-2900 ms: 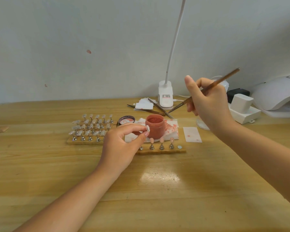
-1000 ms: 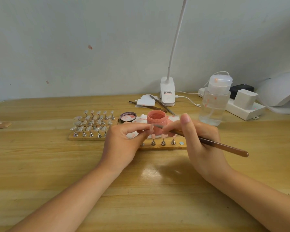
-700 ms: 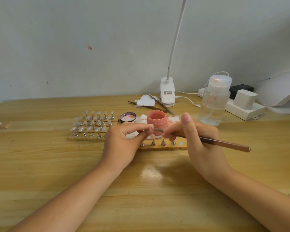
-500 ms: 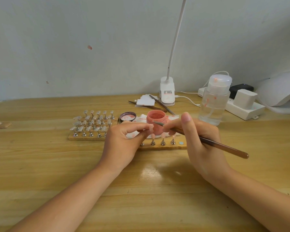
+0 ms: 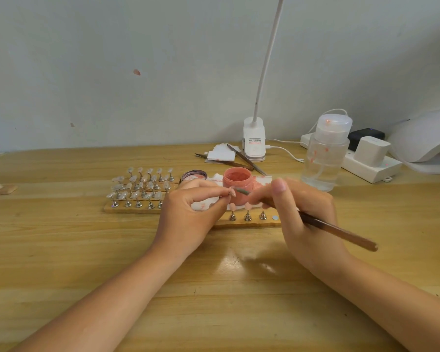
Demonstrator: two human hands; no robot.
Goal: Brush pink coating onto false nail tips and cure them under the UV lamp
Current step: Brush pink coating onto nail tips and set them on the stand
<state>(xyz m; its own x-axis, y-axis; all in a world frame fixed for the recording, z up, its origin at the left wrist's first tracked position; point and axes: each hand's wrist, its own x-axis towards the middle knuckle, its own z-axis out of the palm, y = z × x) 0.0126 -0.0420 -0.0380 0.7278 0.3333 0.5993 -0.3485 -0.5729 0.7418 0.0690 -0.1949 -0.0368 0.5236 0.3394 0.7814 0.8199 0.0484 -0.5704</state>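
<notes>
My left hand (image 5: 188, 212) pinches a small false nail tip (image 5: 231, 192) between thumb and forefinger, just in front of the open pink jar (image 5: 238, 182). My right hand (image 5: 302, 212) grips a brown brush (image 5: 338, 232), whose bristle end lies right beside the nail tip. Behind my hands a wooden strip (image 5: 249, 222) carries three pink-coated tips on metal stands. A second wooden strip (image 5: 132, 208) to the left holds several clear tips on stands. The white UV lamp (image 5: 424, 141) sits at the far right edge.
The jar lid (image 5: 194, 175) lies left of the jar. A clear pump bottle (image 5: 327, 153) stands right of the jar, with a power strip (image 5: 366, 163) and plugs behind it. A white clip lamp (image 5: 254, 141), spare brushes (image 5: 244, 158) and white pads sit at the back.
My right hand came down from above the jar with the brush and set its tip at the nail held in my left hand. The brush has made small strokes there since.
</notes>
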